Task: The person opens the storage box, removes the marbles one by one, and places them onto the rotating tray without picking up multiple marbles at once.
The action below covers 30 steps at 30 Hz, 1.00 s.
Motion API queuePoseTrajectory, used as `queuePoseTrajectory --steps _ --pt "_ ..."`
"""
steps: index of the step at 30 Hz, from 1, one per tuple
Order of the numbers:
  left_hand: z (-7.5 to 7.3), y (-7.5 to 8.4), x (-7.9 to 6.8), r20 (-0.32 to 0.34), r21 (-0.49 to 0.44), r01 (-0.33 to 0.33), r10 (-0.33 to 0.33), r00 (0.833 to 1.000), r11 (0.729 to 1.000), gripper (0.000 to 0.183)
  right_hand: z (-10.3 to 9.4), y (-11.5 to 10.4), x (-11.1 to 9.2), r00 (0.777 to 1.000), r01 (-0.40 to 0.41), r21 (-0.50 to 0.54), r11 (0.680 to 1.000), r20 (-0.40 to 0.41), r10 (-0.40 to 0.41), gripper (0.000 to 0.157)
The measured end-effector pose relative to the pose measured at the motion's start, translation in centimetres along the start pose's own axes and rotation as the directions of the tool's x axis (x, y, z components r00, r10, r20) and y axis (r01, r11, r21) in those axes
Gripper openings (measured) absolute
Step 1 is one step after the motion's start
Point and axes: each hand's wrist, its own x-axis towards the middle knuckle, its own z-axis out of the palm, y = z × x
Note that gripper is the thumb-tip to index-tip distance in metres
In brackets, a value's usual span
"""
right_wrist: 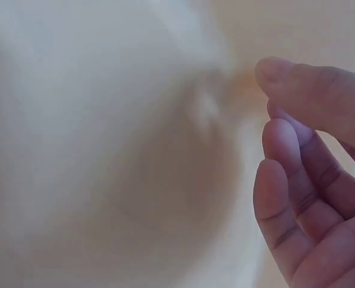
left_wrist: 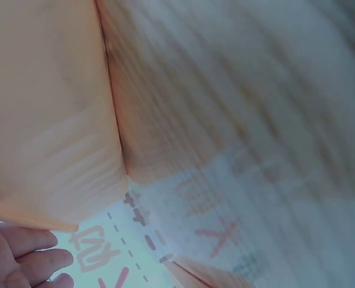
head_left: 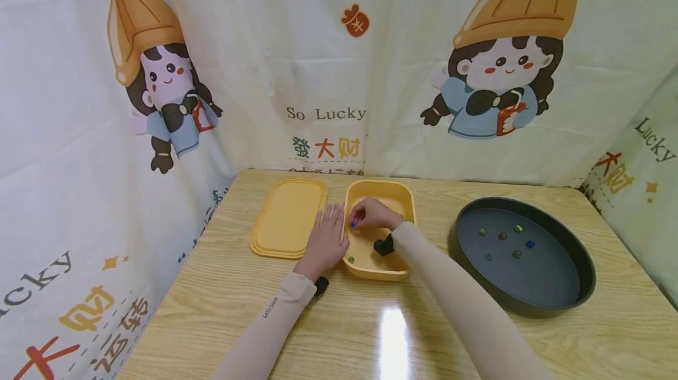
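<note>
In the head view my right hand [head_left: 372, 214] reaches into a yellow plastic box [head_left: 376, 275]. Its thumb and fingertips pinch a small blue marble [head_left: 353, 225] near the box's left wall. The right wrist view shows thumb and forefinger [right_wrist: 279, 71] meeting, with the marble hidden there. A green marble [head_left: 351, 260] lies at the box's front left corner, and another marble [head_left: 401, 216] is partly visible by the right wall. My left hand [head_left: 324, 242] lies with straight fingers along the box's left side; its fingers [left_wrist: 42, 264] also show in the left wrist view.
Left of the box, a flat yellow lid [head_left: 290, 215] rests on the wooden table [head_left: 349, 333]. To the right stands a round dark pan [head_left: 548, 303] with several spaced marbles, among them a blue marble [head_left: 531, 244]. A printed curtain [head_left: 318, 62] hangs behind the table.
</note>
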Motion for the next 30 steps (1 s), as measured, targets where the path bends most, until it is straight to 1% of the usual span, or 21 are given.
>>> queuePoseTrajectory --steps 5,8,12,20,26,30 --pt "-0.1 0.1 0.0 0.005 0.010 0.005 -0.005 1.000 1.000 0.064 -1.5 -0.7 -0.8 0.998 0.056 -0.005 0.998 -0.026 -0.057 0.008" --pt "-0.2 0.1 -0.1 0.017 0.009 0.009 -0.009 1.000 1.000 0.064 -2.4 -1.1 -1.7 0.998 0.059 0.035 0.998 -0.035 -0.058 0.008" --pt "-0.2 0.2 -0.1 0.022 -0.004 0.010 -0.010 1.000 1.000 0.064 -3.8 -1.3 -3.2 0.998 0.044 0.068 0.997 -0.047 -0.041 0.009" --pt "0.0 0.0 -0.1 0.032 -0.029 0.014 -0.013 0.999 0.999 0.064 -6.2 -1.3 -6.9 0.995 0.009 -0.002 1.000 -0.103 -0.009 0.009" --pt "0.0 0.1 -0.2 0.041 -0.043 0.017 -0.015 0.999 0.999 0.063 -8.0 -1.5 -10.1 0.990 0.018 -0.023 1.000 -0.138 -0.021 0.010" --pt "-0.2 0.3 -0.3 0.047 -0.046 0.023 -0.021 0.999 0.999 0.064 -9.0 -1.3 -12.4 0.983 0.031 -0.045 0.998 -0.179 -0.039 0.011"
